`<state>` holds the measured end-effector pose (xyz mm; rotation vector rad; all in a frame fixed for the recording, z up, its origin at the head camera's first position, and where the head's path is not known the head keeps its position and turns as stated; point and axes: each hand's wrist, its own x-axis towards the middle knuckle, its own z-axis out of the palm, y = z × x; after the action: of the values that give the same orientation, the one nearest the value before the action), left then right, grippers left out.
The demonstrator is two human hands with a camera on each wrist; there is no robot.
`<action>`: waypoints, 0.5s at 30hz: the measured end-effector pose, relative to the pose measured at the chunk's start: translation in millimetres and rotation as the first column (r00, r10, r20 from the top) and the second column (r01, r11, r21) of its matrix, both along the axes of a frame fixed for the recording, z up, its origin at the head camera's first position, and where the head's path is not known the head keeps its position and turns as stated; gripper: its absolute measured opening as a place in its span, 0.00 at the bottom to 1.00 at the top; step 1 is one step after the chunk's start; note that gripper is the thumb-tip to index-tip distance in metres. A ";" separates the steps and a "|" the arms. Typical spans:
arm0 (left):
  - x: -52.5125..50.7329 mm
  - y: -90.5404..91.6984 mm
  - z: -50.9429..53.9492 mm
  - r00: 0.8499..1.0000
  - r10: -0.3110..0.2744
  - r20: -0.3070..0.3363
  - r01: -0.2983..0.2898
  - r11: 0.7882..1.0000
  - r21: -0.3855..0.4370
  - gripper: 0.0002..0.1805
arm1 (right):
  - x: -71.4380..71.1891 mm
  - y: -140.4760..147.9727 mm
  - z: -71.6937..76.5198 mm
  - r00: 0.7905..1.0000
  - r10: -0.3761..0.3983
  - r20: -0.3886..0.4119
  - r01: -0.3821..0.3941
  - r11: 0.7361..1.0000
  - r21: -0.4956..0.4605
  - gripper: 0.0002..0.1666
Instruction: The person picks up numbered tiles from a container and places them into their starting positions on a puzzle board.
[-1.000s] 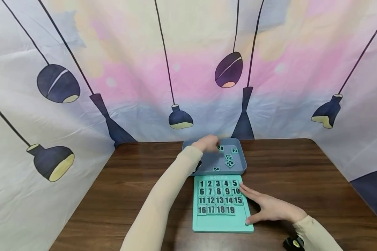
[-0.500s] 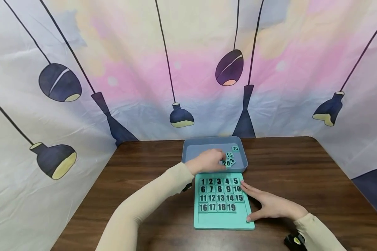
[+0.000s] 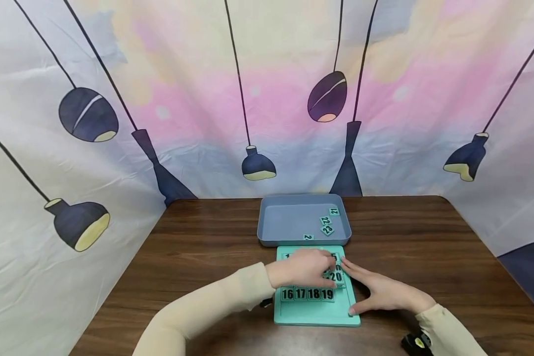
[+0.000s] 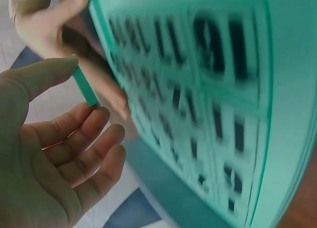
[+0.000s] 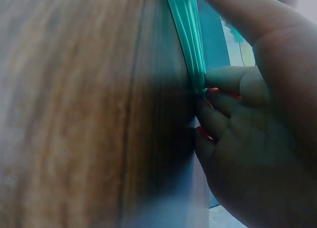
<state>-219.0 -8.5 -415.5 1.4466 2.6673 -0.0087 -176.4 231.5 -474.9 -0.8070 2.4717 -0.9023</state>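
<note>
My left hand (image 3: 303,268) is over the teal number board (image 3: 311,315) and pinches a small square tile marked 20 (image 3: 335,277) between thumb and fingertip. The left wrist view shows that tile (image 4: 86,87) edge-on, apart from the board. Rows of number tiles sit in the board; 16 to 19 (image 3: 307,294) are plain to see, while the hand covers much of the upper rows. My right hand (image 3: 384,291) rests against the board's right edge, fingers and thumb spread. In the right wrist view its fingertips touch the board's side (image 5: 188,37).
Behind the board stands a blue-grey tray (image 3: 289,199) with several loose tiles, among them 22 (image 3: 325,220) and 23 (image 3: 327,230). Both lie on a dark wooden table (image 3: 204,232). A cloth printed with lamps (image 3: 258,99) hangs behind.
The left hand has brought tile 20 from the tray's back, along its front, to above the right side of the board. My right hand has stayed at the board's edge.
</note>
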 end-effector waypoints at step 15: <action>23.5 14.9 -26.3 0.978 -0.140 -0.154 0.127 0.988 -0.091 0.17 | -0.9 1.7 -1.2 0.999 0.034 0.020 -0.034 0.999 -0.029 0.63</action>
<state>-195.5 6.4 -441.8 1.6614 2.6497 -0.2511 -177.3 233.2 -476.1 -0.8424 2.4253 -0.9309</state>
